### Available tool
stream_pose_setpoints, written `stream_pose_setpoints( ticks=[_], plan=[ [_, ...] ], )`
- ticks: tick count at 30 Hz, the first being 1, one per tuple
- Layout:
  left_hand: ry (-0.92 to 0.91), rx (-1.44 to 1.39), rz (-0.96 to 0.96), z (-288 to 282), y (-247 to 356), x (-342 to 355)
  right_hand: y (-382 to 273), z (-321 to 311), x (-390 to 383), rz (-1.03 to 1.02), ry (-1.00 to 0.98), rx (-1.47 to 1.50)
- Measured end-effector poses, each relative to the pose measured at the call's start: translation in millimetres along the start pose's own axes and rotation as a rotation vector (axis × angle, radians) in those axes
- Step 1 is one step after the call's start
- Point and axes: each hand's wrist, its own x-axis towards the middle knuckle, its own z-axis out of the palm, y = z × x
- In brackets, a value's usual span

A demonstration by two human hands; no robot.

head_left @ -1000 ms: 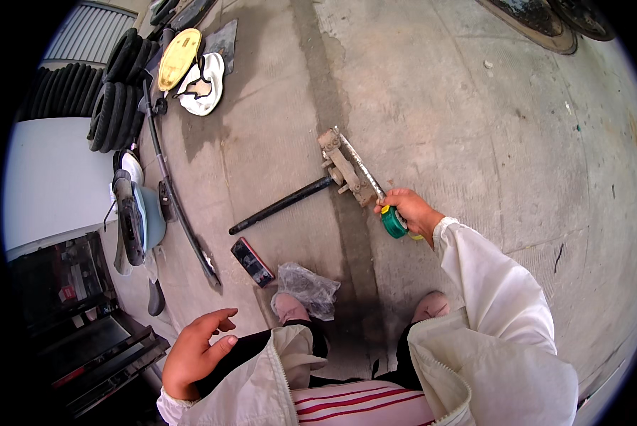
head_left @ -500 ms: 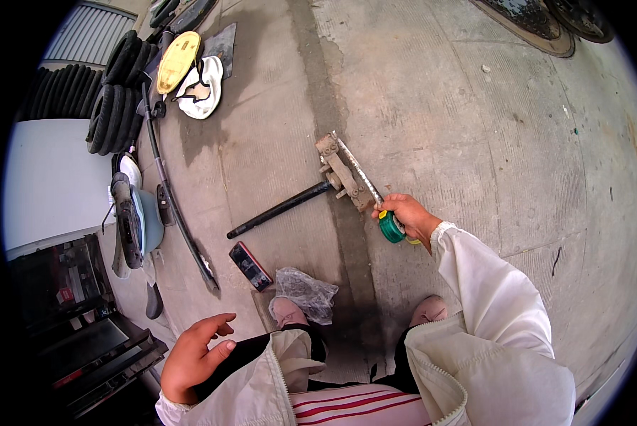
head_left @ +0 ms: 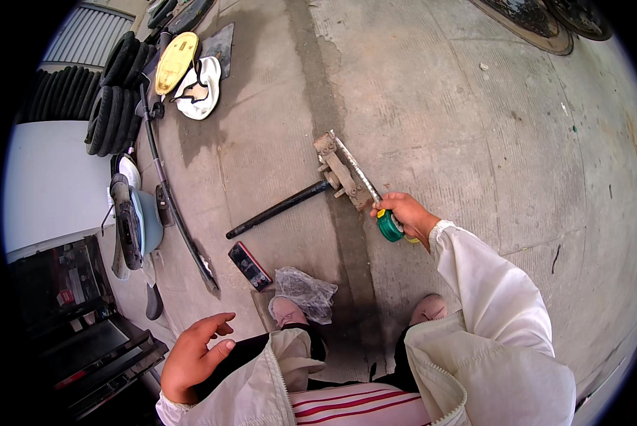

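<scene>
**Tape (head_left: 389, 226) run along the bracket (head_left: 341, 172)**

The tape is gripped by the fingers of the right hand (head_left: 413, 215), and its blade (head_left: 356, 167) is drawn out beside the bracket's right edge, its tip near the far end. Whether blade and edge touch cannot be told. The bracket is set on the floor (head_left: 439, 106), where its middle is met by a black rod (head_left: 279, 209). Nothing is held by the left hand (head_left: 194, 357); its fingers are loosely curled and parted, well apart from the bracket.

A length appears to be being measured. For the next move, the blade should be held straight and steady, lined up with both ends, so that a reading can be taken.
</scene>
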Motion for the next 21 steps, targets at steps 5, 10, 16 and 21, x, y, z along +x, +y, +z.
stream_pose_setpoints(
  ticks=[5, 10, 16, 21],
  plan=[
    [-0.005, 0.005, -0.014, -0.4, 1.5, 0.1, 0.9, 0.4, 0.1, -0.011, 0.001, -0.010],
    [-0.006, 0.011, -0.021, -0.7, 1.7, 0.4, 1.8, -0.5, 0.5, -0.016, 0.000, -0.011],
    [-0.004, 0.018, -0.015, -0.5, 0.7, 1.0, 1.9, 0.4, 0.2, -0.029, -0.007, -0.011],
    [-0.009, 0.014, -0.020, -0.4, -0.3, 1.4, 2.4, 0.5, 0.4, -0.029, -0.006, 0.001]
  ],
)
